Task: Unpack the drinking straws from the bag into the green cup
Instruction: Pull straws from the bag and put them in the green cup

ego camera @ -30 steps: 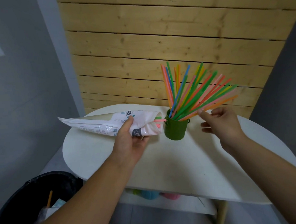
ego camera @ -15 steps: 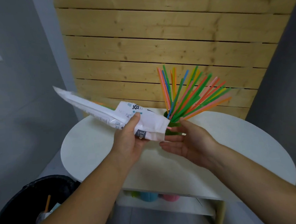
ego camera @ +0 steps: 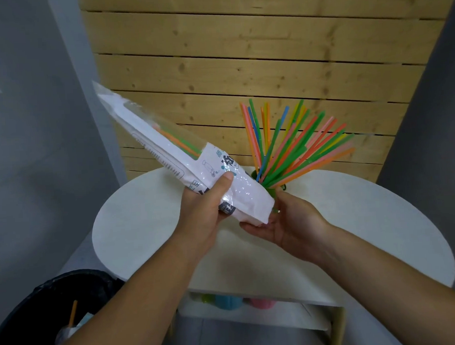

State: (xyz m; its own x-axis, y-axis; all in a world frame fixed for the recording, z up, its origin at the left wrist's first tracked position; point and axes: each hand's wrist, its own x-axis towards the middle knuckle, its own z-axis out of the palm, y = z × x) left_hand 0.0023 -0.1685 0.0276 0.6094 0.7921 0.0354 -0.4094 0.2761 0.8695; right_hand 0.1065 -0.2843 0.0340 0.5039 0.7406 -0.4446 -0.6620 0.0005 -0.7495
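Left hand (ego camera: 208, 209) grips glossy plastic bag (ego camera: 178, 153); right hand (ego camera: 285, 220) cupped empty beneath; thin straws (ego camera: 286, 161) fanned in green cup (ego camera: 272, 191).

The bag (ego camera: 172, 154) carries dark printed characters and small drawings, too blurred to read

Left hand (ego camera: 206, 209) grips bag (ego camera: 167, 154) — right hand (ego camera: 289, 221) beneath.

"Could you see the green cup (ego camera: 274, 193)?"

"Barely. The bag (ego camera: 238, 195) and the right hand (ego camera: 289, 221) covered all but slivers of it."

"And that hand's fingertips?"

"Lost beneath the bag's mouth. The print (ego camera: 227, 159) was too blurred to read, and the bin (ego camera: 43, 308) was cut off at the lower left corner."
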